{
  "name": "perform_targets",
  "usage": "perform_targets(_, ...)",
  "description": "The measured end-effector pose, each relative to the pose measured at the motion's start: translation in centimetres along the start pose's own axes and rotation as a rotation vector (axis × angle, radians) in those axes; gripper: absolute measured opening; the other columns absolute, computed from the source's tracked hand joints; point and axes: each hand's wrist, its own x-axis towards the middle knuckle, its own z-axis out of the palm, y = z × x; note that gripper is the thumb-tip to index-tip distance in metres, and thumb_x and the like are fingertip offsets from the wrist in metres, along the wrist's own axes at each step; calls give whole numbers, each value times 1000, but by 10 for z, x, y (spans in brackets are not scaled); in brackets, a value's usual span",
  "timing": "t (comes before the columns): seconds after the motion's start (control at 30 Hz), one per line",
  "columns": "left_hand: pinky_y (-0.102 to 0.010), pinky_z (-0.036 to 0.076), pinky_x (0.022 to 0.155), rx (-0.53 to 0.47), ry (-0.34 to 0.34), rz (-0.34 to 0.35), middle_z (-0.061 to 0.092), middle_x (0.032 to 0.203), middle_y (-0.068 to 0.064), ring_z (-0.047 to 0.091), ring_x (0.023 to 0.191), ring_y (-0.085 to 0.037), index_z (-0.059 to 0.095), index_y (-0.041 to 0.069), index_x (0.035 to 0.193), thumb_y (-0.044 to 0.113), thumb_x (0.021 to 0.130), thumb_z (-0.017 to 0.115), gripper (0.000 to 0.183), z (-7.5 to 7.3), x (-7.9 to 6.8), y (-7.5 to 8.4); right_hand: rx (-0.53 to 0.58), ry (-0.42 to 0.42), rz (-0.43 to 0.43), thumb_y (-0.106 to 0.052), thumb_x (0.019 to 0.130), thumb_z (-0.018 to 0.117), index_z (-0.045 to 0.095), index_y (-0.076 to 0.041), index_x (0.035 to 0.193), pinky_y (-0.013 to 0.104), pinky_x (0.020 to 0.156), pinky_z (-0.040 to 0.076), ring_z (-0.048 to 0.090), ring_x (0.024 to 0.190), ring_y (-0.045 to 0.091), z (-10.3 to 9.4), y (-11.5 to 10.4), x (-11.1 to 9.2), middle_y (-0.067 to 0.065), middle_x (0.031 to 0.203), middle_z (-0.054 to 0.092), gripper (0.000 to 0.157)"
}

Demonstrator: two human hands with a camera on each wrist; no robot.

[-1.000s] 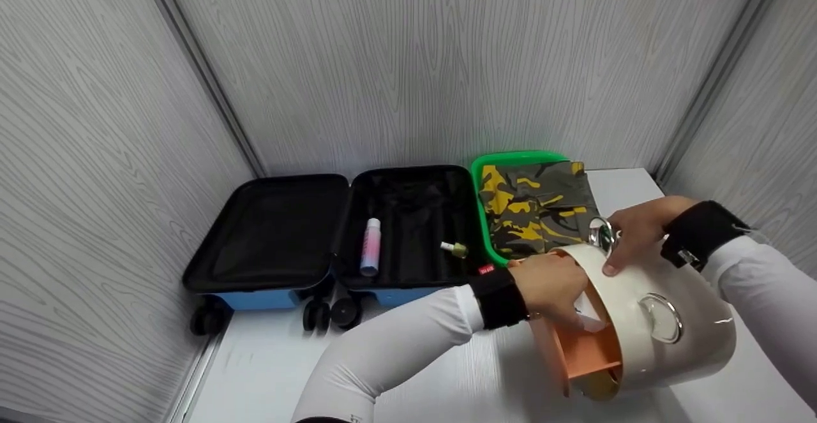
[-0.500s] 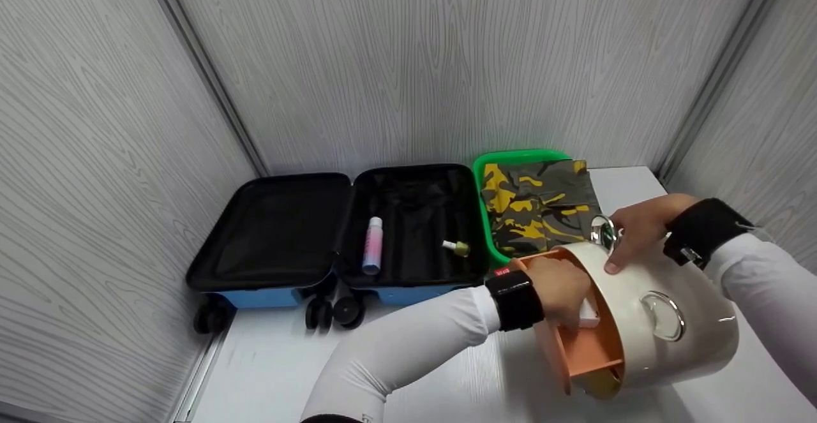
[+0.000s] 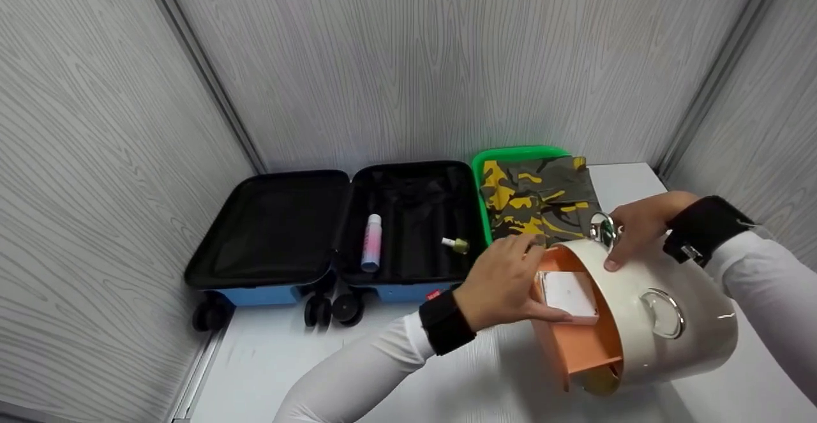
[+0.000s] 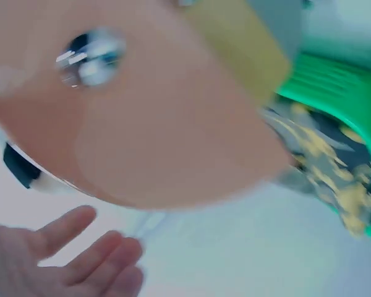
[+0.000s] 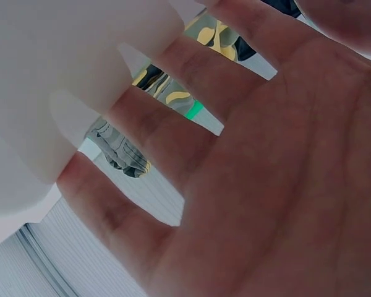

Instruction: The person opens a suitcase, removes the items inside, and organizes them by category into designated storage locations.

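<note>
A cream rounded case (image 3: 702,321) with chrome fittings lies at the front right, an orange drawer (image 3: 584,349) pulled out towards the left. Inside that drawer rests a small white box (image 3: 568,293). My left hand (image 3: 501,282) is over the drawer's outer end, thumb beside the box's near edge; whether it touches cannot be told. In the left wrist view, my left hand's fingers (image 4: 111,257) look loosely spread, with nothing in them, near the blurred drawer front (image 4: 173,136). My right hand (image 3: 644,225) rests on the case with extended fingers (image 5: 161,133), next to a chrome ring (image 3: 603,230).
An open suitcase (image 3: 415,187) with a black lining stands left of the case. It holds a pink-and-blue spray can (image 3: 371,244) and a small green bottle with a white cap (image 3: 456,244). Behind the case, a green basket (image 3: 517,152) holds folded camouflage cloth (image 3: 536,196).
My left hand has come back out of the drawer towards the left, and the white box now shows flat inside it. My right hand has stayed on the case.
</note>
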Motion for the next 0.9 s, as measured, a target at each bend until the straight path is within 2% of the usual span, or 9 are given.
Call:
perform_targets(0.07, -29, 54, 93, 21, 61, 4, 66, 117, -1, 63, 104, -15, 67, 13, 123, 97, 73, 68, 98, 4, -12, -9, -14, 8, 4, -48, 89, 88, 68, -2, 116, 39, 87, 58, 67, 100, 19, 0, 0, -1, 2, 107, 74, 57)
perform_targets(0.17, -27, 51, 82, -8, 64, 10, 64, 102, 2, 60, 91, -13, 65, 15, 113, 92, 75, 73, 87, 14, -28, -20, -24, 11, -2, -50, 88, 88, 68, -2, 117, 40, 88, 58, 67, 101, 19, -1, 1, -1, 4, 108, 74, 59)
perform_targets(0.3, -23, 49, 74, -83, -36, 72, 67, 96, 6, 60, 83, -8, 66, 17, 111, 78, 89, 73, 65, 27, -41, -25, -21, 9, -10, -48, 88, 88, 68, -3, 115, 37, 87, 57, 67, 99, 18, -2, 1, -1, 2, 106, 74, 56)
perform_targets(0.43, -21, 50, 71, -150, -104, 163, 71, 98, 6, 63, 81, -7, 67, 17, 111, 59, 107, 63, 42, 36, -44, -20, -6, -1, -21, -45, 89, 88, 69, -4, 114, 34, 84, 57, 67, 96, 16, 0, 3, 0, 0, 104, 74, 52)
perform_targets(0.57, -22, 51, 71, -121, -90, 206, 70, 96, 6, 64, 81, -7, 67, 16, 108, 50, 113, 57, 36, 40, -42, -14, -1, -7, -67, -40, 91, 87, 71, -5, 112, 32, 84, 57, 67, 92, 12, 0, 4, 2, -3, 99, 75, 44)
perform_targets(0.67, -21, 51, 71, -115, -91, 210, 69, 94, 6, 63, 80, -6, 67, 16, 107, 48, 113, 55, 35, 42, -35, -9, -8, -5, -78, -39, 90, 88, 72, -6, 109, 31, 82, 56, 66, 89, 11, 0, 6, 2, -5, 95, 75, 40)
perform_targets(0.9, -18, 47, 71, -143, -186, 191, 67, 97, 5, 59, 83, -6, 66, 14, 112, 49, 115, 51, 38, 49, -7, 3, -4, 4, -72, -39, 90, 89, 72, -7, 107, 31, 81, 55, 65, 90, 12, 2, 5, 3, -5, 95, 73, 40)
